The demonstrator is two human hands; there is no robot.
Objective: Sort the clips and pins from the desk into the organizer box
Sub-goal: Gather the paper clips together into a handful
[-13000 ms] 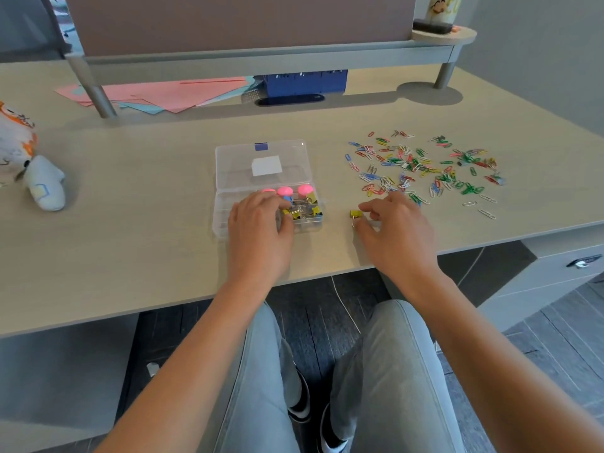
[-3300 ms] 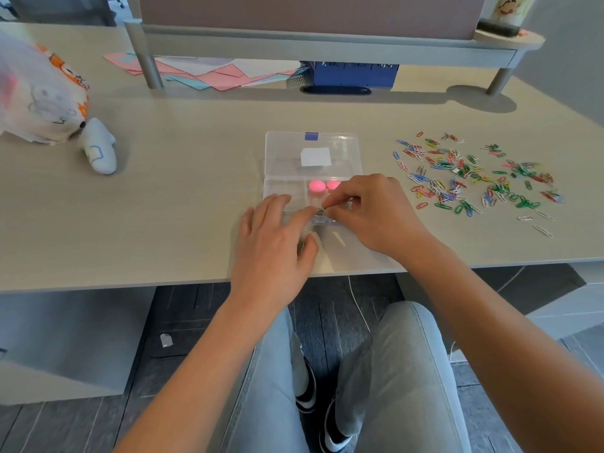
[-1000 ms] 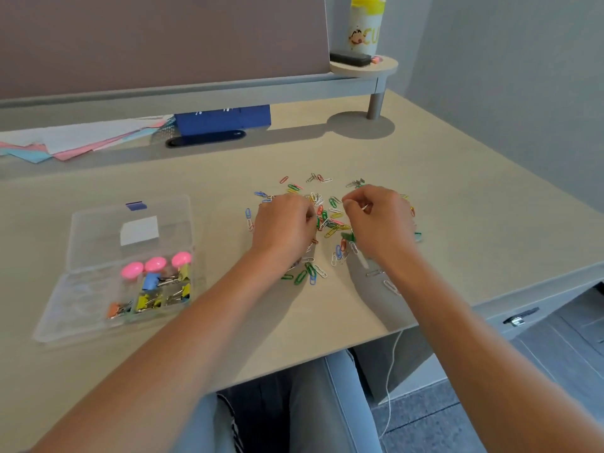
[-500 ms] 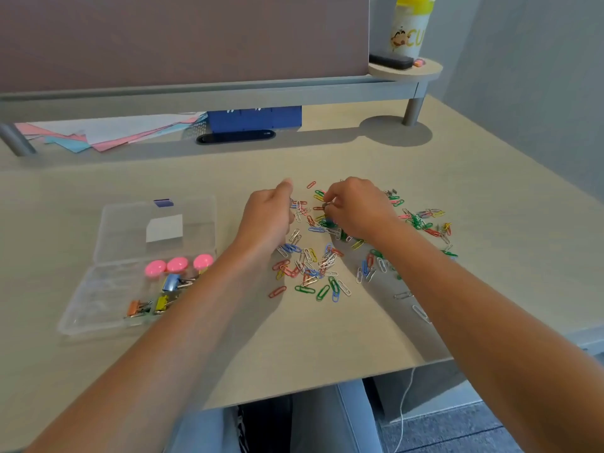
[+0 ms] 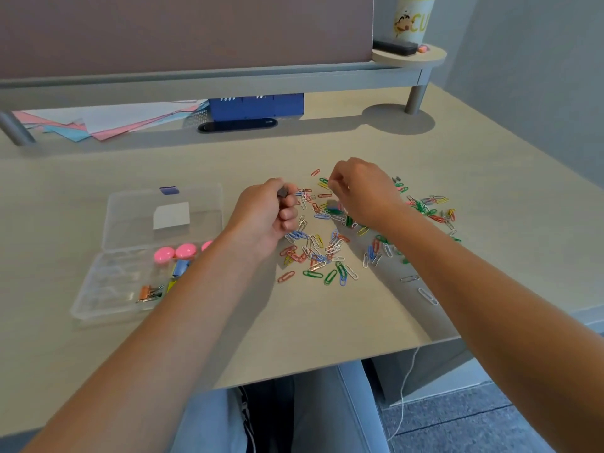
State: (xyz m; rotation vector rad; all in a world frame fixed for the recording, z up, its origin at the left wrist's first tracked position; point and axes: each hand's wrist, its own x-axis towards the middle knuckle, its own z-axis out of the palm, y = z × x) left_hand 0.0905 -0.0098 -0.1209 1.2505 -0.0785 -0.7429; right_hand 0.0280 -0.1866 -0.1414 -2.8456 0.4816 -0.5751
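We note thin bent-wire paper clips (image 5: pixel 330 253), plastic-coated, strewn on the matte desk (image 5: pixel 294 322). Left hand (image 5: pixel 264 217) curled, contents unclear; right hand (image 5: pixel 362 191) likewise. Clear plastic organizer box (image 5: pixel 108 289) left of them holds round pink pins (image 5: pixel 175 251) and binder clips (image 5: pixel 148 293).

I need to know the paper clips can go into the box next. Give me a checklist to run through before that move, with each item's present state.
1. Organizer box open, lid back: ok.
2. Box within reach, left of the paper clips: ok.
3. Free compartment: ok; the near-left cells look bare, while pink pins and binder clips fill others.
4. Left hand holding clips: cannot tell; fingers curled, something grey shows at the fingertips.
5. Right hand holding clips: cannot tell; fingers curled over the pile, contents hidden.
6. Desk cleared of clips: not ok; many remain scattered.
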